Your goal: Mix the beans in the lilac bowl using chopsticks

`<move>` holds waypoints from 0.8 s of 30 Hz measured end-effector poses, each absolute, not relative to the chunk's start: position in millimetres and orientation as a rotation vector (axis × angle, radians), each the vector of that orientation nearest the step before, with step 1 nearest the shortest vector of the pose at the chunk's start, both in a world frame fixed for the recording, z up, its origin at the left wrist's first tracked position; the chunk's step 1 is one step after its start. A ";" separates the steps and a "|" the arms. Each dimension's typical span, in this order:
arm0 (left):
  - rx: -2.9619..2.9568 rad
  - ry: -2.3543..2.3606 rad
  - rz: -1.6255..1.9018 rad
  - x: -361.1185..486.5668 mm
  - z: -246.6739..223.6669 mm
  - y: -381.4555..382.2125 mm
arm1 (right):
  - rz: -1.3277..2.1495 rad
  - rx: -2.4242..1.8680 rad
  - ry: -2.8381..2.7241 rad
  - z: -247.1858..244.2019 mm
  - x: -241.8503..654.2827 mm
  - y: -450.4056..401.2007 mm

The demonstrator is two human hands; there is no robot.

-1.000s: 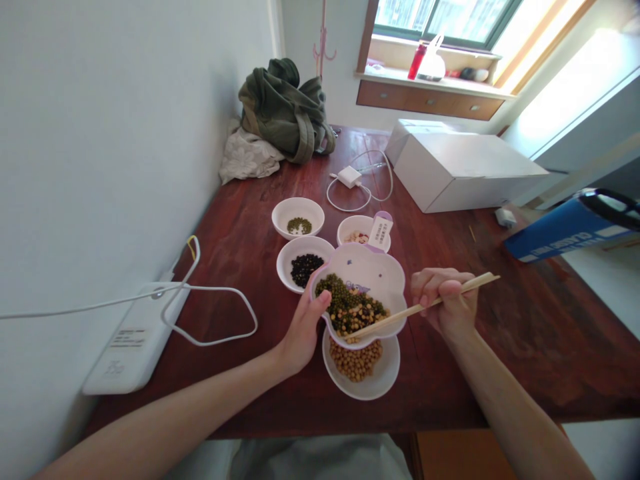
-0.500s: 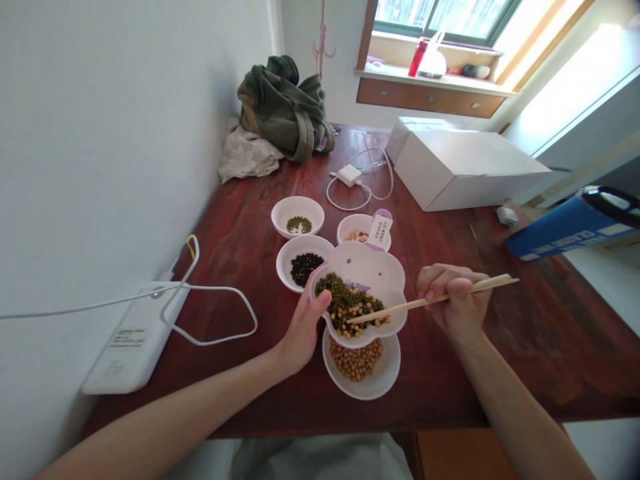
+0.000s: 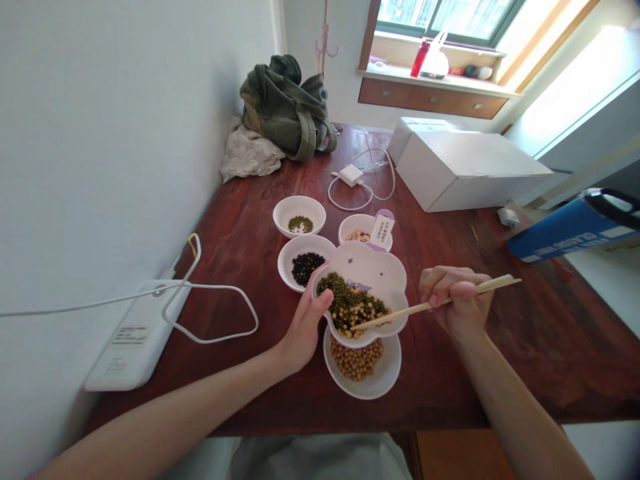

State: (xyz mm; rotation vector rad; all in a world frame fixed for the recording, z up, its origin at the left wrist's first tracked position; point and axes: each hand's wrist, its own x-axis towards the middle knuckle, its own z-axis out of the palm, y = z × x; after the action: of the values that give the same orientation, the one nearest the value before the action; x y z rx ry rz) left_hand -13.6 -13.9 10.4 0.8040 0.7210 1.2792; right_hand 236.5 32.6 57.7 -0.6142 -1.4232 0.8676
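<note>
My left hand (image 3: pixel 306 328) grips the left rim of a flower-shaped bowl (image 3: pixel 383 273), tilted, with mixed green, black and tan beans (image 3: pixel 350 303) inside. My right hand (image 3: pixel 457 300) is closed around wooden chopsticks (image 3: pixel 420 307), whose tips touch the beans. Below the held bowl and partly covered by it stands a white bowl (image 3: pixel 385 383) of tan soybeans (image 3: pixel 357 361). Behind are a bowl (image 3: pixel 287 257) of black beans, a bowl (image 3: pixel 281 215) with a few green beans, and a bowl (image 3: pixel 347 227) of pale pieces, partly hidden by a labelled handle (image 3: pixel 383 230).
A white power strip (image 3: pixel 133 337) with a looped cable lies at the left by the wall. Farther back are a charger (image 3: pixel 351 175), a green bag (image 3: pixel 287 110) and a white box (image 3: pixel 460 167). A blue bottle (image 3: pixel 570 227) stands at the right.
The chopstick tips have shifted slightly right and down in the held bowl. Both hands keep their grip, and the whole view has moved very slightly.
</note>
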 end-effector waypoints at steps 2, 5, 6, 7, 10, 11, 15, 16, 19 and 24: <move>0.799 0.724 1.279 -13.4 10.2 -14.0 | 0.871 -0.613 -1.425 57.9 236.3 32.7; 0.790 0.730 1.282 -13.0 8.8 -14.5 | 0.904 -0.601 -1.405 57.7 235.8 32.9; 0.788 0.731 1.282 -12.9 8.4 -14.6 | 0.916 -0.601 -1.399 57.3 235.8 32.9; 0.786 0.734 1.280 -12.8 8.2 -14.7 | 0.926 -0.602 -1.395 56.9 235.8 32.9; 0.792 0.737 1.274 -12.9 8.5 -14.7 | 0.952 -0.608 -1.399 55.1 236.1 32.9; 0.795 0.735 1.274 -13.1 8.8 -14.6 | 0.962 -0.610 -1.401 54.6 236.0 32.7; 0.811 0.739 1.273 -13.8 9.2 -14.5 | 0.990 -0.618 -1.401 53.8 234.5 31.9; 0.812 0.740 1.272 -13.9 9.1 -14.6 | 0.994 -0.619 -1.397 53.9 234.1 31.8; 0.802 0.731 1.267 -13.9 8.5 -14.6 | 0.999 -0.620 -1.373 54.6 233.3 31.6; 0.788 0.713 1.258 -13.7 9.2 -14.5 | 0.986 -0.627 -1.309 56.4 234.3 31.7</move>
State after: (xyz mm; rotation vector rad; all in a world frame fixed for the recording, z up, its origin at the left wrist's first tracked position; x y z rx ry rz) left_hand -13.7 -14.5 9.2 0.7882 0.7135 1.2585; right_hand 234.3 31.7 56.4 -0.6274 -1.3089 0.9858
